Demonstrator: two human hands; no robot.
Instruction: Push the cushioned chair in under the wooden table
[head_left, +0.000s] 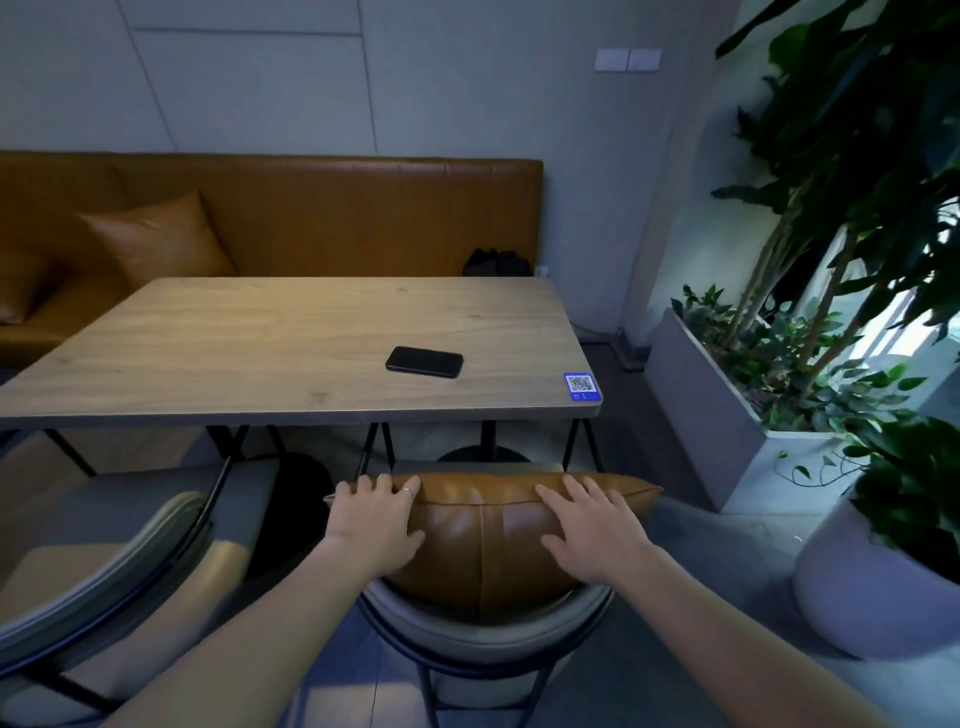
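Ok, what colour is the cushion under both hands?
Tan-brown leather cushion, clearest in the head view.

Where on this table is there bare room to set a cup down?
Nearly the whole wooden table is bare: the left half and the far strip toward the tan bench. The near right corner is the busy part, with the black phone and blue QR sticker.

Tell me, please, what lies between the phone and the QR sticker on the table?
Nothing. In the head view, only bare wood of the table separates the phone from the QR sticker.
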